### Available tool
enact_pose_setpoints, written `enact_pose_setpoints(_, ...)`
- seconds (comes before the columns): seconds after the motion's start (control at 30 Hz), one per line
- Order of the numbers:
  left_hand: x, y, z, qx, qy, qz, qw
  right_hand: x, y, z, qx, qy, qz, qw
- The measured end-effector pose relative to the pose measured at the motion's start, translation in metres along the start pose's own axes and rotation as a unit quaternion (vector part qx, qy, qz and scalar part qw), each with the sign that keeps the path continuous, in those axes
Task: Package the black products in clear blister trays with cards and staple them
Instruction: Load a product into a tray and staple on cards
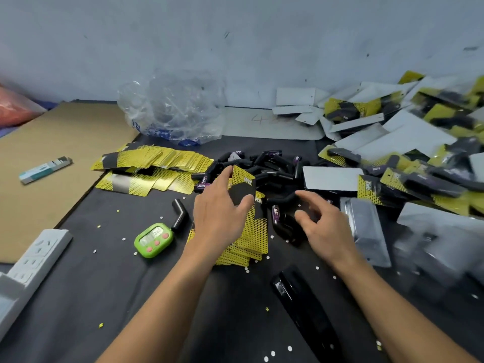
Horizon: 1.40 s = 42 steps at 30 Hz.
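Observation:
My left hand [218, 213] pinches a yellow-and-black card [242, 186] between thumb and fingers, lifted over a small stack of the same cards [251, 242]. My right hand [322, 224] hovers with loosely curled fingers, holding nothing, above a black product with a purple label [281, 222]. A heap of black products [272, 166] lies just beyond both hands. Clear blister trays [366, 229] lie to the right of my right hand. A black stapler [303, 310] rests on the dark cloth between my forearms.
More yellow cards [154, 163] are fanned out at the left. Finished packs [419, 158] pile up at the right. A green timer [154, 239], a lone black product [179, 212], a white power strip [31, 268], a crumpled plastic bag [172, 111] and a cardboard sheet [52, 158] surround them.

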<state>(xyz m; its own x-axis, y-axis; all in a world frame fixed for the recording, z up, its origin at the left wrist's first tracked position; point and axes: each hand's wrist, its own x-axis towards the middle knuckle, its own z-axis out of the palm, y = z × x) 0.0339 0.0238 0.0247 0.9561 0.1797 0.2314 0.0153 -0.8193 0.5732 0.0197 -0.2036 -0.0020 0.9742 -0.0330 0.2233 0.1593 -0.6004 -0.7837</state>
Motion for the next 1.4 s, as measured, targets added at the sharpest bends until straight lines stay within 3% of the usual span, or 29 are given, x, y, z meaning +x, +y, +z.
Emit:
enact_pose_setpoints(0.07,-0.006,0.003,0.005,0.081,0.022,0.051,0.995,0.015,-0.003,-0.012,-0.036,0.055,0.003,0.998)
enact_pose_setpoints(0.13,-0.014,0.005,0.013,0.108,0.008,0.089,0.99,0.036,-0.006,-0.024,-0.127,0.06,0.024,0.99)
enact_pose_setpoints(0.3,-0.024,-0.007,0.034,0.19,-0.109,0.142,0.965,0.076,-0.012,-0.048,-0.374,-0.098,0.11,0.916)
enact_pose_setpoints(0.37,-0.022,-0.009,0.037,0.204,-0.115,0.143,0.962,0.074,-0.009,-0.044,-0.414,-0.128,0.093,0.897)
enact_pose_setpoints(0.53,-0.02,-0.009,0.038,0.206,-0.103,0.139,0.963,0.069,-0.014,-0.036,-0.464,-0.042,-0.014,0.885)
enact_pose_setpoints(0.7,-0.021,-0.011,0.036,0.206,-0.094,0.146,0.963,0.063,-0.023,-0.05,-0.202,-0.005,0.0,0.979)
enact_pose_setpoints(0.8,-0.022,-0.012,0.038,0.208,-0.087,0.148,0.963,0.056,-0.019,-0.057,-0.148,0.05,0.021,0.987)
enact_pose_setpoints(0.87,-0.022,-0.012,0.039,0.209,-0.087,0.147,0.963,0.05,-0.012,-0.061,-0.165,0.033,0.078,0.983)
enact_pose_setpoints(0.93,-0.022,-0.013,0.04,0.214,-0.086,0.147,0.962,0.052,-0.003,-0.072,-0.088,0.062,0.156,0.982)
enact_pose_setpoints(0.97,-0.022,-0.013,0.04,0.215,-0.085,0.146,0.962,0.056,0.001,-0.083,0.044,0.113,0.211,0.97)
enact_pose_setpoints(1.0,-0.022,-0.013,0.04,0.215,-0.083,0.146,0.962,0.061,0.004,-0.097,0.24,0.167,0.266,0.919)
enact_pose_setpoints(1.03,-0.022,-0.013,0.04,0.215,-0.082,0.146,0.962,0.064,0.005,-0.111,0.437,0.201,0.301,0.823)
enact_pose_setpoints(1.07,-0.022,-0.013,0.04,0.216,-0.082,0.146,0.962,0.066,0.012,-0.122,0.548,0.23,0.306,0.744)
enact_pose_setpoints(1.1,-0.022,-0.013,0.04,0.217,-0.083,0.146,0.962,0.066,0.018,-0.128,0.586,0.241,0.309,0.71)
enact_pose_setpoints(1.13,-0.022,-0.013,0.04,0.217,-0.083,0.146,0.962,0.064,0.023,-0.129,0.561,0.238,0.312,0.729)
enact_pose_setpoints(1.2,-0.021,-0.013,0.041,0.217,-0.083,0.145,0.962,0.06,0.028,-0.119,0.41,0.201,0.302,0.837)
enact_pose_setpoints(1.3,-0.021,-0.012,0.042,0.219,-0.078,0.145,0.962,0.062,0.033,-0.098,0.053,0.127,0.211,0.968)
enact_pose_setpoints(1.33,-0.021,-0.012,0.042,0.22,-0.077,0.146,0.961,0.064,0.034,-0.093,-0.081,0.071,0.176,0.978)
enact_pose_setpoints(1.4,-0.021,-0.013,0.042,0.221,-0.077,0.145,0.961,0.068,0.035,-0.084,-0.26,-0.047,0.134,0.955)
